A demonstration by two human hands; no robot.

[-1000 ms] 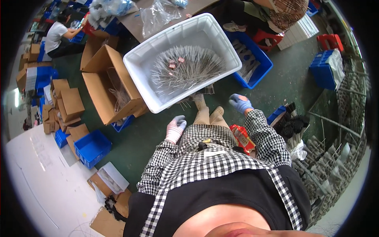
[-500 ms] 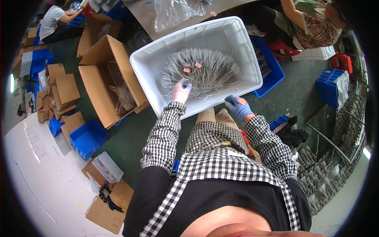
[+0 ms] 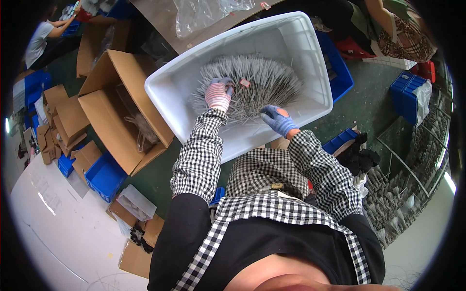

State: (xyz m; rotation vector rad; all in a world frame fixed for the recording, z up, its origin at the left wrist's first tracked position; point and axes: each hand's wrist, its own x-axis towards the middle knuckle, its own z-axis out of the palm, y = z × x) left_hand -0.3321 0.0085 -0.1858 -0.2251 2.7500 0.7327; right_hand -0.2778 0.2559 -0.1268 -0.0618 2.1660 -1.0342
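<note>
Reaching into the white tub [image 3: 310, 63], the gloved left hand [image 3: 219, 94] curls its grip onto the fanned grey wire pile [image 3: 262, 80] lying inside. The right hand [image 3: 277, 119] pinches strands at the pile's near edge. An open cardboard box [image 3: 121, 111] sits left.

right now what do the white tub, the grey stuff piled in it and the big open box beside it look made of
White tub: likely moulded plastic, with smooth, faintly glossy walls and rounded corners.
Grey strands: thin, stiff and straight, fanned out in a heap; could be wire or plastic ties, too fine to tell.
Open box: brown corrugated cardboard, matt, with folded flaps.
Both hands, left and right, wear knit gloves.
</note>
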